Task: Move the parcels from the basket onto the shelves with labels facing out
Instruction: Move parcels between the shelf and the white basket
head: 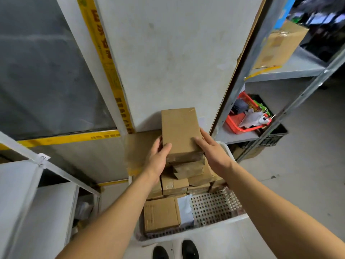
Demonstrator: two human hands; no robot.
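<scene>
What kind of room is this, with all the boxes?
Probably a parcel storeroom or small warehouse. Both hands hold a brown parcel above a white basket full of parcels, and metal shelves on the right hold a big cardboard box.

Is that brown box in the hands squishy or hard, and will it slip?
The brown box probably stays stiff: its edges look straight. Its plain cardboard is likely not slippery, and the left hand and right hand grip both sides. It seems fairly light.

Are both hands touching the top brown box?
Touching. The head view shows the left hand and right hand gripping opposite sides of the top box.
</scene>
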